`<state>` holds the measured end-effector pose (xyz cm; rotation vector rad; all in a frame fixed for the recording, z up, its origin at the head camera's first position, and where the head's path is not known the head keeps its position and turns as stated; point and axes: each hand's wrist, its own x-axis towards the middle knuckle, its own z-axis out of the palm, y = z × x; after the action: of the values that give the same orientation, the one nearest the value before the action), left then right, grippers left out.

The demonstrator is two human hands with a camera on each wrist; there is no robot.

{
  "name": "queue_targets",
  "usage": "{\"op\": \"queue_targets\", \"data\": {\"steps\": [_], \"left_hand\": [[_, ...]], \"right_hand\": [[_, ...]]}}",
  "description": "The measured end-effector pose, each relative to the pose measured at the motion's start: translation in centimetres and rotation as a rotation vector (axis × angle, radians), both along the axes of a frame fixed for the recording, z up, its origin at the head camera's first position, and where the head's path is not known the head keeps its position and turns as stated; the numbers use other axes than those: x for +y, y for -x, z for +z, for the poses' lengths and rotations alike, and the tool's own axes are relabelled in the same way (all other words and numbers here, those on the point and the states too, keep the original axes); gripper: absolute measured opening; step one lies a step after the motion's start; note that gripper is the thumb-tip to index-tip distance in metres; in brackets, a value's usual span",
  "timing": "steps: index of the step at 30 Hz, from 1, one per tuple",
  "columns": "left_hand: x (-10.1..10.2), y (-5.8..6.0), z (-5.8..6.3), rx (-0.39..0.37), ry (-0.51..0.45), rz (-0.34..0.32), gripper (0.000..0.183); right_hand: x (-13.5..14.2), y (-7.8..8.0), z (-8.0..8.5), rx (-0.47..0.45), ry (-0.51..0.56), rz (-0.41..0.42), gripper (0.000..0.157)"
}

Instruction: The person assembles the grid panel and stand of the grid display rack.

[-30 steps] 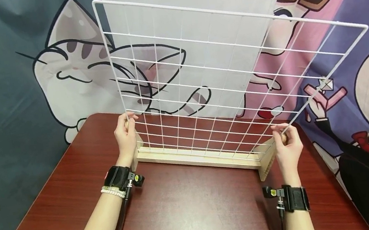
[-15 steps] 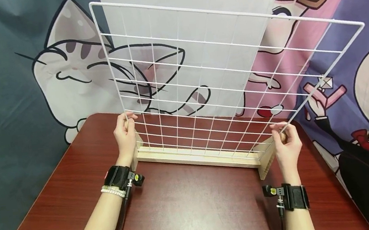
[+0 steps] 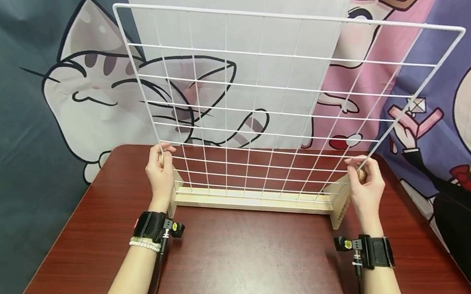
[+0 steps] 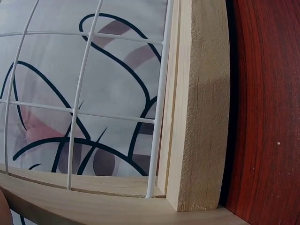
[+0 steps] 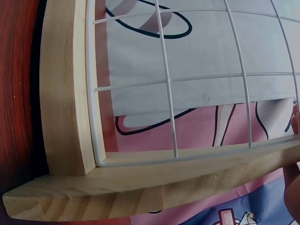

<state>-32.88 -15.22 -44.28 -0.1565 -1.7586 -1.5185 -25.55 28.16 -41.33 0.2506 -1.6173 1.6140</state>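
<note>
A white wire grid panel (image 3: 263,15) stands upright in a pale wooden base (image 3: 252,203) on the table. My left hand (image 3: 160,171) grips the top of the left wooden end piece, thumb and fingers close around the grid's side wire. On the other side my right hand (image 3: 367,187) holds the right end piece (image 3: 338,214) and the grid's edge in the same way. The left wrist view has the grid's edge wire (image 4: 160,98) beside a grooved base rail (image 4: 206,117). In the right wrist view, the grid's rounded corner meets the rail (image 5: 58,93) and end piece (image 5: 117,187).
The reddish-brown table (image 3: 233,266) extends in front of the base and to both sides. A cartoon-printed cloth (image 3: 99,95) hangs close behind it. Black wrist cameras (image 3: 177,230) with cables are strapped to both wrists.
The grid's upper part has shifted slightly to the left since a second ago, and my right hand has moved up a little. My left hand and the base stay in place.
</note>
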Motion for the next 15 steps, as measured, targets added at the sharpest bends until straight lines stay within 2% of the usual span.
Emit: {"op": "queue_targets", "data": {"steps": [5,11,15], "left_hand": [[0.03,0.02,0.04,0.001,0.003,0.001,0.020],[0.24,-0.08,0.21,-0.040,0.004,0.028,0.022],[0.59,-0.76,0.96,-0.043,-0.001,0.029,0.022]], "right_hand": [[-0.10,-0.13,0.03,-0.027,-0.041,-0.039,0.020],[-0.16,-0.10,0.15,-0.049,-0.055,-0.057,0.019],[-0.24,0.03,0.14,-0.027,-0.052,-0.055,0.020]]}}
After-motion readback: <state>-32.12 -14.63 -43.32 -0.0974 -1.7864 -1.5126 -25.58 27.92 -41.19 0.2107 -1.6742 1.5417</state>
